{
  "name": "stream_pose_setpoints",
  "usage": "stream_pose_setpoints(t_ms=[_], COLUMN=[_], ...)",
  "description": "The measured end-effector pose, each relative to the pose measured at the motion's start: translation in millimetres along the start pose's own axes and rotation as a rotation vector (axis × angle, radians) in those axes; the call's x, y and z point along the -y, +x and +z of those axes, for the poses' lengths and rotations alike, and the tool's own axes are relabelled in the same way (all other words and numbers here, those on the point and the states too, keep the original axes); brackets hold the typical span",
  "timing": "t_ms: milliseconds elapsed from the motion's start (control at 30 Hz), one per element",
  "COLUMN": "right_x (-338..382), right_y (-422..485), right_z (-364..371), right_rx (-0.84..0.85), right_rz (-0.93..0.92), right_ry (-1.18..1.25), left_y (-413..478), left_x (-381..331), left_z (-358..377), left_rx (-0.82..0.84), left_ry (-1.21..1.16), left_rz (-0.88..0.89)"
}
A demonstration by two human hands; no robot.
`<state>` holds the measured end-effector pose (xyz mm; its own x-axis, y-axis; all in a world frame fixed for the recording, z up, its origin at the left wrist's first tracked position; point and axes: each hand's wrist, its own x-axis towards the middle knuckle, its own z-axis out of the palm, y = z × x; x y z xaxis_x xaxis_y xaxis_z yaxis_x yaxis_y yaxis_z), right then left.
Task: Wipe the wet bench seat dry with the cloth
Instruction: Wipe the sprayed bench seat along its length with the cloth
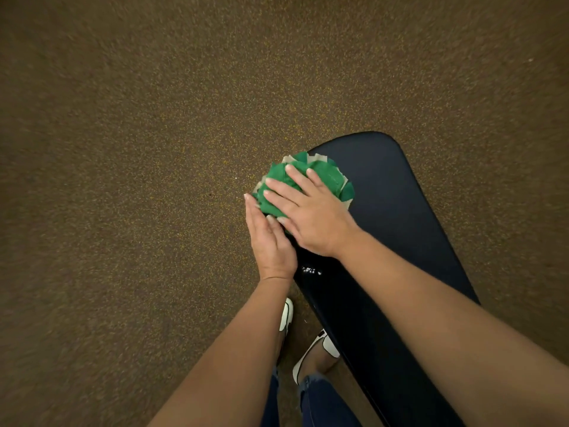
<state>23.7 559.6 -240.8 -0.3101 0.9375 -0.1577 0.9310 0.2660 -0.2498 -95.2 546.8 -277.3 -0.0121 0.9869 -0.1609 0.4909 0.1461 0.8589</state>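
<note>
On the left edge of the black padded bench seat (397, 211), near its rounded far end, we see the green cloth (278, 188) bunched into a wad with pale zigzag-cut trim showing around its rim. Part of the wad sits on the seat, part overhangs the seat's left edge above the floor.

Right hand (311, 220) lies flat on top of the cloth, palm down, fingers spread and extended, not curled around anything; it presses rather than grips. Left hand (269, 241) is just beside the seat's left edge, held edge-on with fingers straight and together, its palm side against the cloth's overhanging side. We can't tell whether the left thumb hooks under the fabric, since the right hand covers that spot. The two hands touch or nearly touch near the left fingertips.

A small cluster of bright droplets (311, 270) glints on the seat just on the near side of the right wrist.

Left of the seat, brown speckled carpet (123, 180) fills the view, blurred. Near the seat's left edge, closer to us, two white-and-dark shoes (323, 346) stand on the carpet, with dark blue jeans (320, 399) above them.
</note>
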Motion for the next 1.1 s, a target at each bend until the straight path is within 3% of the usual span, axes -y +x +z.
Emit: stream_pose_setpoints(t_ms=[67,233,333,433,467,533,633,800,833,967,1033,1100], right_x=[-20,1,14,-13,-23,-26,8,-4,-15,-7,19,29], right_y=[-10,15,4,-21,-21,-8,15,-21,-22,19,28,11], right_z=[-1,0,7,2,1,-1,1,5,3,-4,0,8], right_rx=[-0.017,-0.112,-0.061,0.002,-0.006,-0.055,-0.130,-0.030,-0.030,-0.107,-0.086,-0.033], right_rz=[-0.046,0.313,0.101,-0.151,-0.144,0.040,0.258,-0.120,-0.098,0.270,0.213,0.034], right_ry=[-0.031,-0.017,-0.016,-0.036,-0.054,-0.062,-0.012,-0.006,-0.033,-0.030,0.001,0.023], left_y=[-1,0,2,0,0,2,4,6,6,10,9,7], left_x=[-1,-3,-9,-13,-13,-13,-19,-19,-19,-22,-23,-26], left_z=[0,1,-1,-3,-3,-1,-1,-11,-13,-12,-12,-17], left_rx=[-0.018,-0.068,-0.114,-0.127,-0.130,-0.133,-0.161,-0.100,-0.066,-0.023,-0.012,-0.017], left_ry=[-0.009,-0.206,-0.495,-0.551,-0.538,-0.520,-0.611,-0.866,-0.874,-0.919,-0.943,-0.939], left_rz=[0.010,-0.108,-0.250,-0.266,-0.268,-0.286,-0.314,-0.476,-0.496,-0.507,-0.488,-0.502])
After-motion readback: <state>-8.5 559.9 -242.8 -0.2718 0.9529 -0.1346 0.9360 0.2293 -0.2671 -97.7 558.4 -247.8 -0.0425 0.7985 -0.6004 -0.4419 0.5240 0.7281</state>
